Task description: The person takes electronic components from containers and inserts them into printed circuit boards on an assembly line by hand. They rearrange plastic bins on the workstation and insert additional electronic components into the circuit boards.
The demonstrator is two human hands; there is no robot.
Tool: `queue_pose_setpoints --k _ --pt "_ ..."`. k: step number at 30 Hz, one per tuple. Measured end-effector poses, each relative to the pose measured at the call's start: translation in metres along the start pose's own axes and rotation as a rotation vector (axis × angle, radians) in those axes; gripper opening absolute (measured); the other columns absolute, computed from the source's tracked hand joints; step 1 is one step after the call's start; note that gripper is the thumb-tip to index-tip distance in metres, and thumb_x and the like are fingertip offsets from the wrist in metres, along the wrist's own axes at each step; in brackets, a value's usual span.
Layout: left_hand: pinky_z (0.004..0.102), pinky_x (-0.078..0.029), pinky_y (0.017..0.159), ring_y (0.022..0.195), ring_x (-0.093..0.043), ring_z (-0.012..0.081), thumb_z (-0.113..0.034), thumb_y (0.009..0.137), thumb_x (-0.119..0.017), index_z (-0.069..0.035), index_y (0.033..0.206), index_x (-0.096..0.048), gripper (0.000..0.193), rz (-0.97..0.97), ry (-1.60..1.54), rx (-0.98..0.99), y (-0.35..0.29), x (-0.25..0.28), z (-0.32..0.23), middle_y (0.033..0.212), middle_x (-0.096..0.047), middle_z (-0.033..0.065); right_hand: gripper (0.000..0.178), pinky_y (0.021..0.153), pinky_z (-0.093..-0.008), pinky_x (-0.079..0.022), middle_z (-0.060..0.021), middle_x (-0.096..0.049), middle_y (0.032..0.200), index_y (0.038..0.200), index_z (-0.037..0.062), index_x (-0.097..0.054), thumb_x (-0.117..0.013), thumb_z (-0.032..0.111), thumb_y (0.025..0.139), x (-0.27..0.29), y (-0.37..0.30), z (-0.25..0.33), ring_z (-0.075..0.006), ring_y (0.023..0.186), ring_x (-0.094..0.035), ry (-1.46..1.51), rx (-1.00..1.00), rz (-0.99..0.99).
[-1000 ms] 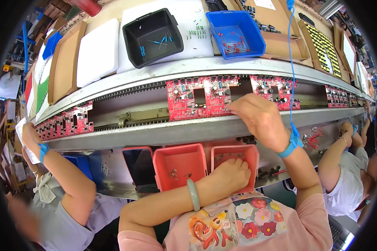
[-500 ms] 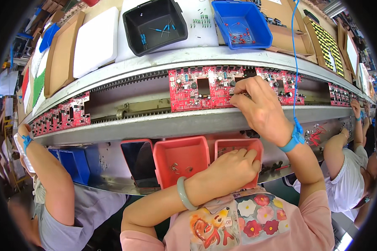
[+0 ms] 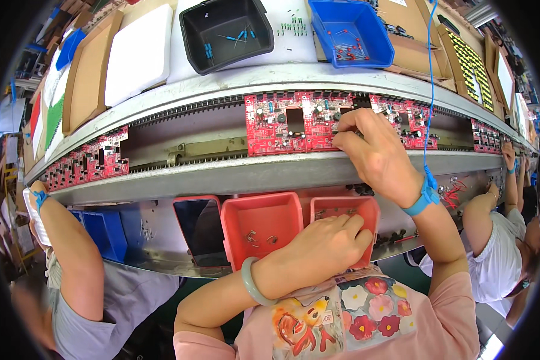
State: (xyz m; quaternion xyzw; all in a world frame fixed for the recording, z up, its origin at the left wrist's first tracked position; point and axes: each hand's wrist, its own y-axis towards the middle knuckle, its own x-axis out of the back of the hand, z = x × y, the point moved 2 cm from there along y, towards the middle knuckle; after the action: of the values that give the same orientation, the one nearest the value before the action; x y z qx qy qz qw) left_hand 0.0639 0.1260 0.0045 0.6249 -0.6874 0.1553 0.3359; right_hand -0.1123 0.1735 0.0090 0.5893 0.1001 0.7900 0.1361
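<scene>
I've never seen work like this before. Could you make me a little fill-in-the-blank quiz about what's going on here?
1. Of the two pink bins, the left hand is at the one on the ____.
2. The right hand is at a circuit board whose main colour is ____.
3. The pale green bangle is worn on the person's ____ wrist.
4. The black bin holds small parts with ____ bodies.

Missing words: right; red; left; blue.
</scene>
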Motion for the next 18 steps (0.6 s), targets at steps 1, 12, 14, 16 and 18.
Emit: queue_pose_setpoints --k 1,12,14,16,18 --pt "0.0393 -0.058 0.073 0.084 -0.067 0.029 -0.005 0.08 -0.064 0.0 0.092 -0.059 0.013 -0.004 0.0 -0.003 0.0 0.0 0.0 0.09 -0.058 0.0141 0.014 0.081 -0.0402 -0.049 -0.0122 -0.06 0.105 0.093 0.0013 -0.067 -0.07 -0.001 0.079 0.0 0.0 0.0 -0.031 0.095 -0.06 0.013 -0.006 0.0" --pt "0.0382 -0.06 0.075 0.087 -0.071 0.0297 -0.008 0.078 -0.066 0.002 0.092 -0.062 0.017 0.014 0.009 -0.009 0.001 0.003 0.002 0.091 -0.064 0.0163 0.016 0.083 -0.0403 -0.05 -0.0126 -0.06 0.106 0.094 0.0002 -0.066 -0.069 -0.001 0.079 0.003 0.001 0.0 -0.0306 0.097 -0.061 0.017 -0.013 0.033" --pt "0.0379 -0.059 0.075 0.087 -0.07 0.0302 -0.007 0.077 -0.066 0.002 0.091 -0.062 0.018 0.024 -0.01 -0.011 -0.001 0.007 0.001 0.091 -0.063 0.0167 0.016 0.083 -0.0394 -0.049 -0.0116 -0.059 0.106 0.094 0.0001 -0.066 -0.066 0.002 0.078 0.005 0.004 0.004 -0.0287 0.097 -0.061 -0.075 0.059 0.092" --pt "0.0382 -0.059 0.075 0.087 -0.069 0.0298 -0.006 0.078 -0.066 0.002 0.097 -0.063 0.021 0.007 -0.026 0.004 -0.005 0.012 0.001 0.094 -0.061 0.0154 0.016 0.083 -0.0388 -0.048 -0.0112 -0.058 0.105 0.093 0.0001 -0.066 -0.066 0.004 0.078 0.004 0.008 0.007 -0.0276 0.097 -0.06 -0.13 0.087 0.118" --pt "0.0384 -0.059 0.074 0.087 -0.068 0.0294 -0.005 0.078 -0.065 0.003 0.102 -0.064 0.025 0.001 -0.035 0.017 -0.006 0.019 0.0 0.096 -0.06 0.0142 0.016 0.083 -0.0382 -0.047 -0.0108 -0.057 0.104 0.092 0.0001 -0.065 -0.065 0.006 0.078 0.003 0.009 0.008 -0.0265 0.096 -0.06 -0.183 0.11 0.133"
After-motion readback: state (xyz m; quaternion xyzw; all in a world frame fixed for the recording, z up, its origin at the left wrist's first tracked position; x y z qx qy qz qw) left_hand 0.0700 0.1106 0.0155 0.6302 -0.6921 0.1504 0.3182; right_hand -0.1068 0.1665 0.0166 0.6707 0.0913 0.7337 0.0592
